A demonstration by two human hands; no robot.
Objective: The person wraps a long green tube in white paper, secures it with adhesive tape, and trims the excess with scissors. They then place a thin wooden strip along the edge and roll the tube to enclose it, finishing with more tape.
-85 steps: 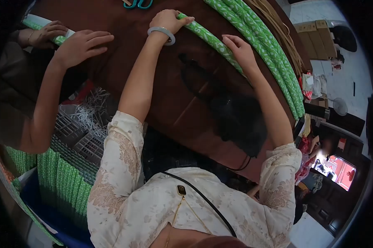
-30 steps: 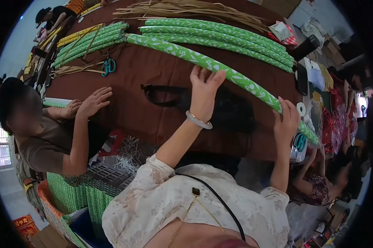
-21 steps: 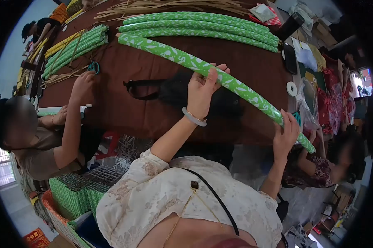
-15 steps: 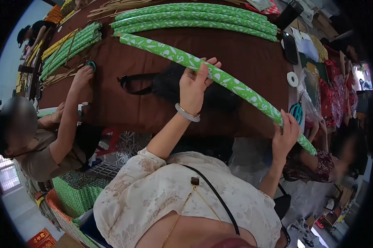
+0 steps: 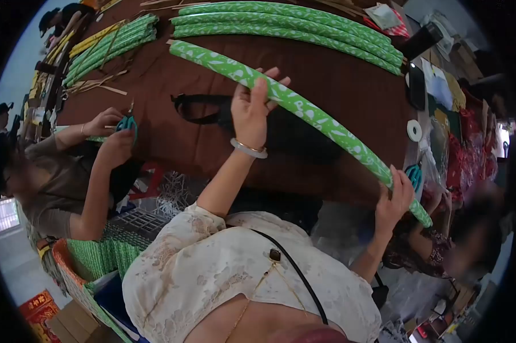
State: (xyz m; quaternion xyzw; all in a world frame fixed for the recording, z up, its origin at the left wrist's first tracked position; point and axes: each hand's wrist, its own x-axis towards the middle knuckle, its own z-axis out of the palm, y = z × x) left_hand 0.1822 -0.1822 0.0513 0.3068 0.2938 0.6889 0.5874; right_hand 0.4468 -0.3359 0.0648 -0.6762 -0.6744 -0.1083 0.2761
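Note:
I hold a long green roll [image 5: 309,114] with a white printed pattern, slanting from upper left to lower right above the table. My left hand [image 5: 251,106] grips it left of its middle, thumb on the near side and fingers extending past the far side. Near the lower right end, my right hand [image 5: 396,197] is wrapped around the roll. Beneath it on the cloth lies a black bag [image 5: 292,134] with a strap, partly hidden by my left hand and the roll.
Several matching rolls [image 5: 286,26] lie along the far side of the brown-covered table [image 5: 166,143]. Thinner green and yellow rolls [image 5: 112,48] are at left. A co-worker at left holds teal scissors [image 5: 127,124]. A phone [image 5: 416,86], tape roll [image 5: 414,130] and other scissors [image 5: 413,176] are right.
My left hand and the roll's upper end have shifted slightly in view; both hands keep their hold. The co-worker at left has brought both hands together at the scissors.

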